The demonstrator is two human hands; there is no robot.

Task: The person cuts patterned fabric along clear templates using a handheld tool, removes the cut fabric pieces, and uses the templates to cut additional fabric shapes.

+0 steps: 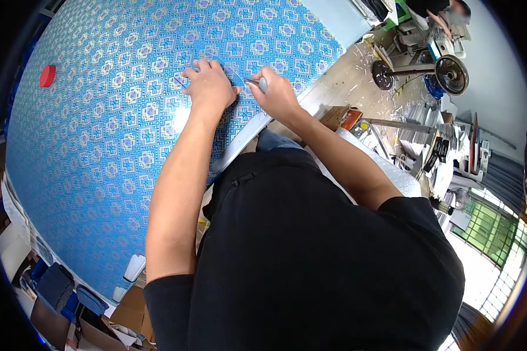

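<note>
Blue patterned fabric (117, 111) covers the large table in front of me. My left hand (209, 88) presses down on it, fingers spread, with nothing gripped. Around those fingers show thin edges of what looks like a clear curved template (234, 71); most of it is hidden under the palm. Just to the right, my right hand (278, 98) is closed around a grey-handled pointed tool (263, 85), its thin metal end aimed left at the fabric beside the template edge. Whether the tip touches the cloth, I cannot tell.
A red round object (47, 76) sits on the fabric at far left. The table's pale edge (249, 137) runs close to my body. To the right are a fan (451, 74), paper stacks (418, 120) and floor scraps. Another person (436, 14) works at upper right.
</note>
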